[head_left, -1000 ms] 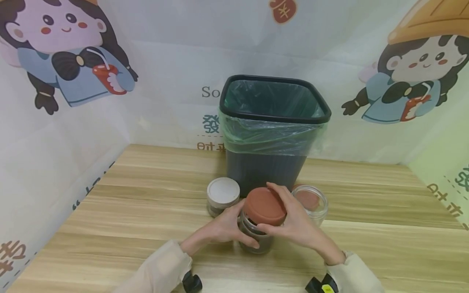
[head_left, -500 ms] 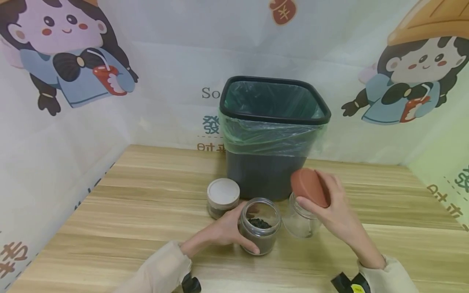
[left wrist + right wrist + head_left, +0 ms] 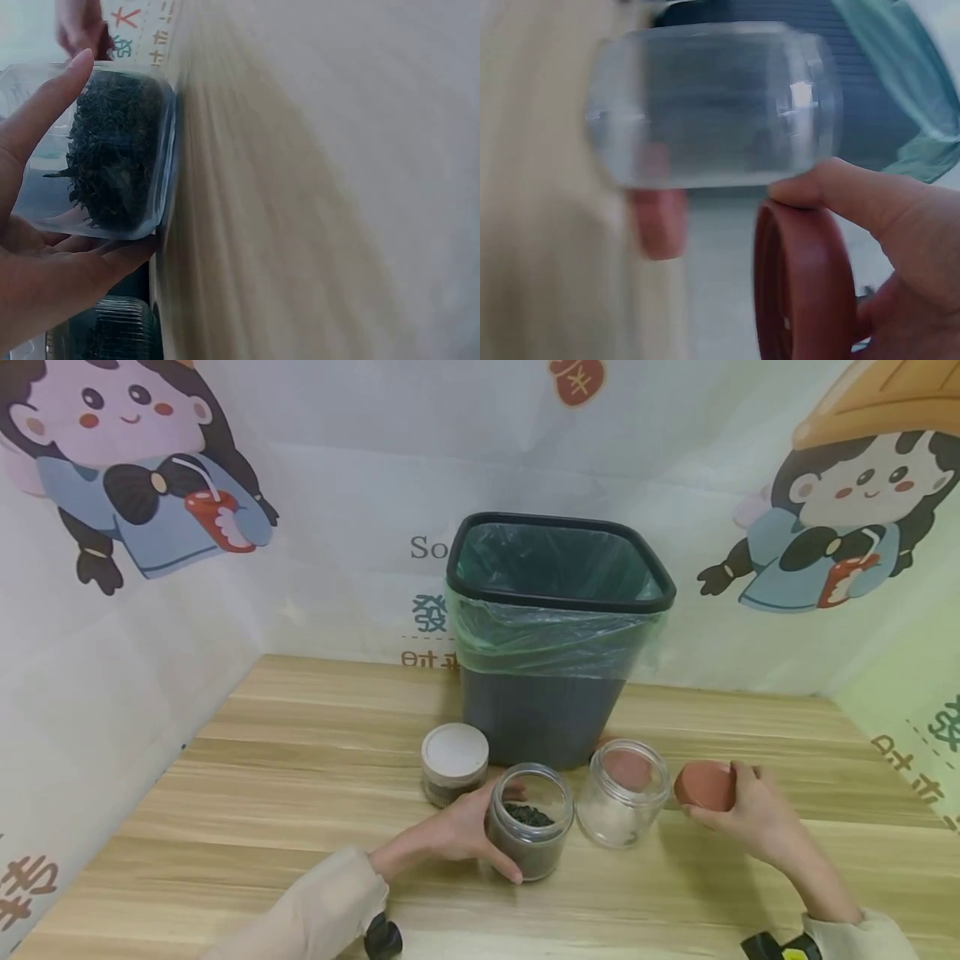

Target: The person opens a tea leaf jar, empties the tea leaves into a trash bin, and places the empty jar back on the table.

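Note:
My left hand grips an uncovered glass jar standing on the table. Dark dried leaves, like loose tea, lie in its lower part, clearest in the left wrist view. My right hand holds a reddish-brown lid tilted on its side, above the table to the right. Between the hands stands a second glass jar, clear and without a lid. Another reddish-brown lid lies on the table behind it, partly seen through the glass in the head view.
A dark bin with a green plastic liner stands close behind the jars. Left of the held jar is a jar with a white lid. Printed sheeting walls the wooden table at the back and sides.
My right hand has lifted the reddish-brown lid off the leaf-filled jar and carried it right, past the clear jar, lowering it. The left hand stays around its jar.

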